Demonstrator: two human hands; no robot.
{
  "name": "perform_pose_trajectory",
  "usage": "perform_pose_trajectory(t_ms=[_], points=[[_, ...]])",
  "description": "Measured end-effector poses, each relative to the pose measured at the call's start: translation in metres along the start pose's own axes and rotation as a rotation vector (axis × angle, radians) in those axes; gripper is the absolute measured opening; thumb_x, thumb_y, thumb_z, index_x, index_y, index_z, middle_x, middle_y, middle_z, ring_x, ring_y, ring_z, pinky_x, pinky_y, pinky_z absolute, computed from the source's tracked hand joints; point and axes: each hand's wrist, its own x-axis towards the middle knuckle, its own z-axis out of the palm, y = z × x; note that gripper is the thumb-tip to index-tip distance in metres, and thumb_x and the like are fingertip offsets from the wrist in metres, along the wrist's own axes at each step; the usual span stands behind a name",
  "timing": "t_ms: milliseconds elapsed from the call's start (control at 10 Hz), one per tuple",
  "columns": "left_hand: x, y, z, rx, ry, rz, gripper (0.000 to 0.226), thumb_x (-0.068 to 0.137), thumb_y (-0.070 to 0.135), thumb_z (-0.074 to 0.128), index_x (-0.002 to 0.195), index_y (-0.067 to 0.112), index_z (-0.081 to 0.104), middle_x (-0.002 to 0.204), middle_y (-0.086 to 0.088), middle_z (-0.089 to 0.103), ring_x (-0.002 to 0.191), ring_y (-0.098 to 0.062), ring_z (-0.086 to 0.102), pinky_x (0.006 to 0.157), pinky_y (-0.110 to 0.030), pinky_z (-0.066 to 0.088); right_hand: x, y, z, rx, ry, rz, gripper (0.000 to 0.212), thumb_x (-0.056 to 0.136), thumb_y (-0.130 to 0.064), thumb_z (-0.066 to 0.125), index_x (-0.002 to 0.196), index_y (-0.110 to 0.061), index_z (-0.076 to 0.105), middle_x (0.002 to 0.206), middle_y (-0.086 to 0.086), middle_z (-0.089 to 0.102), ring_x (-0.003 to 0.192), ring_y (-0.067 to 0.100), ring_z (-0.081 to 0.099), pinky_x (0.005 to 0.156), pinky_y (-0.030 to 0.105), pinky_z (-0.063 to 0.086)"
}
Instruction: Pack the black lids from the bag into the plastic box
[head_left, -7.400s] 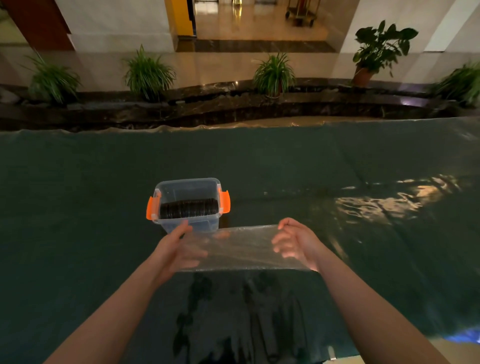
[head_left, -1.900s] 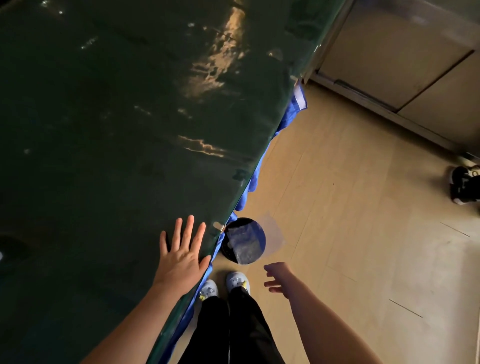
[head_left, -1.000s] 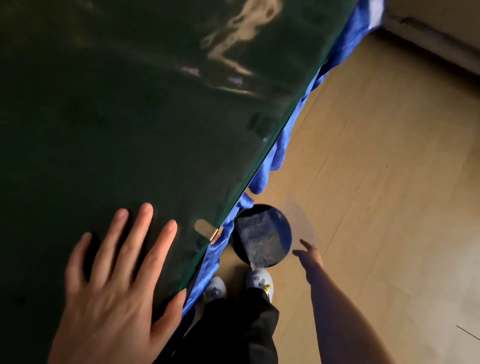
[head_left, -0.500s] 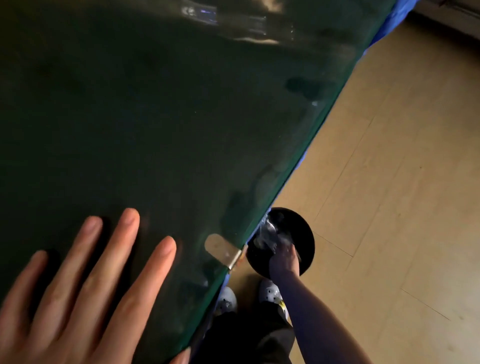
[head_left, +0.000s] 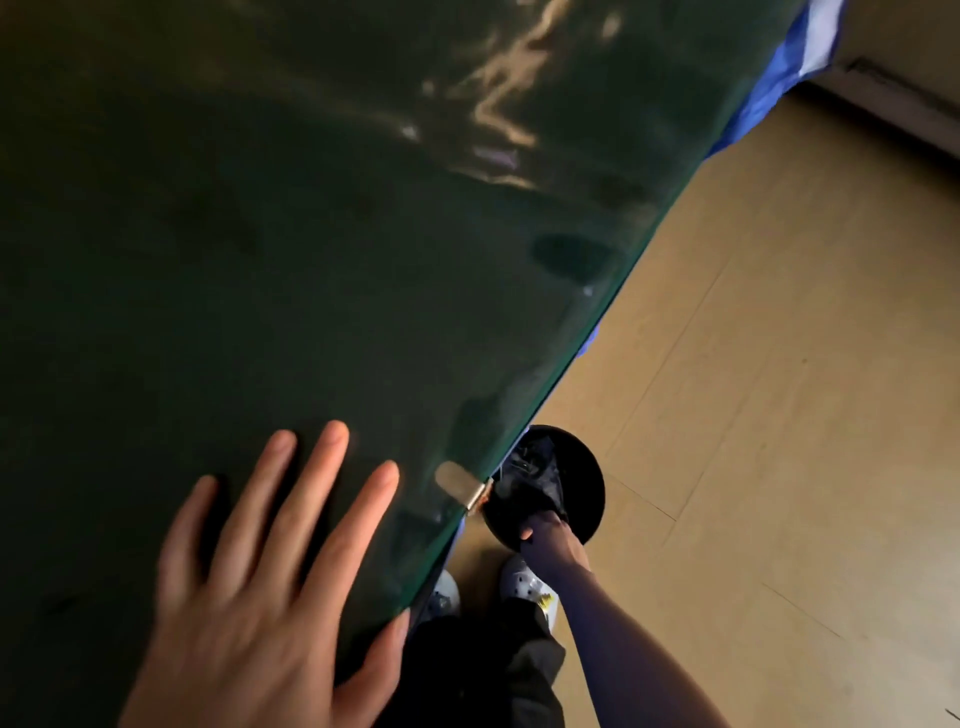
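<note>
My left hand (head_left: 260, 587) lies flat with fingers spread on the dark green table cover (head_left: 311, 234), near its edge. My right hand (head_left: 548, 538) reaches down to a round black bin (head_left: 584, 483) on the floor beside the table. Its fingers are curled at the bin's near rim, closed on the end of the crumpled clear plastic bag (head_left: 535, 470) that sits inside the bin. Neither the plastic box nor the black lids are in view.
The table edge (head_left: 587, 353) runs diagonally, with blue cloth (head_left: 763, 98) hanging below it. A metal clip (head_left: 475, 493) sits on the edge by the bin. My shoes (head_left: 527, 584) stand on the light wooden floor (head_left: 779, 415).
The box and lids have left the view as I turned to the floor. My right hand went down and pushed the empty bag into the bin. My left hand stayed flat on the table.
</note>
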Motion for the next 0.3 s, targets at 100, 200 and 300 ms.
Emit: perform_pose_trajectory(t_ms=[100,200,300], points=[[-0.003,0.003,-0.024,-0.019,-0.103,-0.007,0.081,0.073,0.051,0.052,0.147,0.022,0.035,0.158,-0.009,0.025,0.144,-0.032,0.026,0.108,-0.060,0.024,-0.062,-0.019,-0.037,0.090,0.042,0.027,0.036,0.079,-0.011,0.051,0.110,-0.020,0.068,0.127,0.005,0.057,0.117,0.027,0.055,0.090,0.033,0.047],[0.002,-0.004,-0.034,-0.007,-0.177,-0.018,0.079,0.078,0.053,0.051,0.149,0.022,0.031,0.160,-0.009,0.020,0.146,-0.032,0.022,0.110,-0.060,0.022,-0.105,-0.031,-0.061,0.098,0.086,0.011,0.036,0.081,-0.010,0.052,0.111,-0.020,0.068,0.128,0.003,0.055,0.118,0.025,0.055,0.089,0.032,0.046],[-0.003,0.005,-0.046,-0.069,-0.270,0.007,0.079,0.081,0.055,0.048,0.149,0.022,0.028,0.160,-0.010,0.019,0.145,-0.033,0.022,0.110,-0.060,0.022,-0.168,-0.050,-0.095,0.087,0.153,0.003,0.034,0.083,-0.009,0.051,0.111,-0.021,0.068,0.129,0.002,0.055,0.119,0.022,0.055,0.090,0.029,0.045]])
